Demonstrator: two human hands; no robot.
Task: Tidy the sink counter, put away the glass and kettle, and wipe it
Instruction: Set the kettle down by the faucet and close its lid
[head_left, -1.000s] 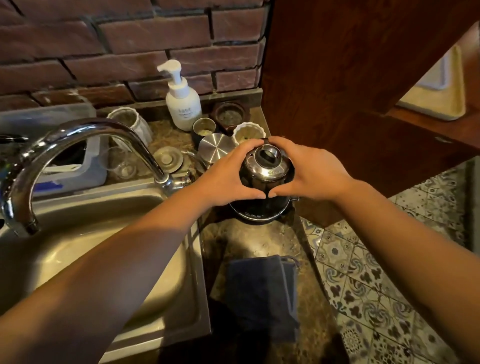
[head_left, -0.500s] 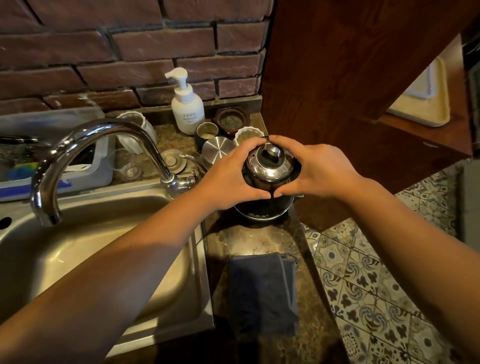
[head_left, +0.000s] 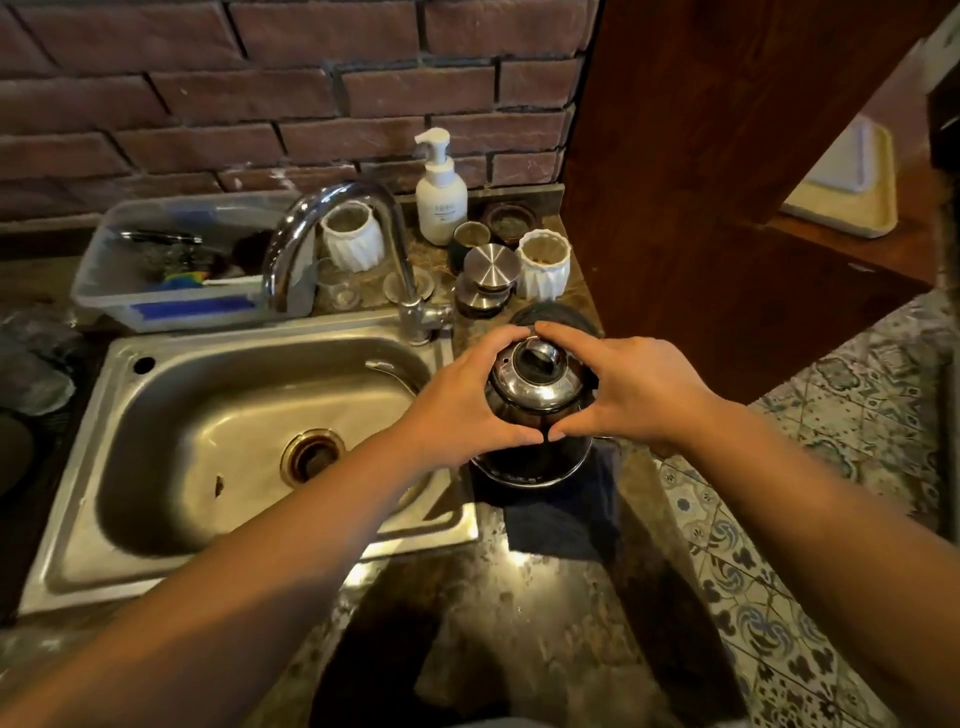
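A shiny steel kettle (head_left: 535, 376) with a dark lid knob is held between my two hands, right of the sink. My left hand (head_left: 462, 410) wraps its left side and my right hand (head_left: 639, 395) its right side, thumbs and forefingers almost meeting around it. Its bottom hangs over the far end of a dark blue cloth (head_left: 566, 525) that lies on the stone counter (head_left: 519, 623). A dark round base (head_left: 558, 313) shows just behind the kettle. A clear glass (head_left: 337, 286) stands behind the faucet.
The steel sink (head_left: 156, 374) fills the left, with a curved faucet (head_left: 332, 208) at its back. Behind stand a soap pump bottle (head_left: 440, 202), two white ribbed cups (head_left: 543, 265), steel lids (head_left: 491, 265) and a plastic tub (head_left: 130, 306). A wooden panel (head_left: 675, 156) stands at the right; tiled floor lies below.
Both hands have brought the kettle toward me, off the dark round base and over the blue cloth. My view has tilted back and down, showing the whole sink.
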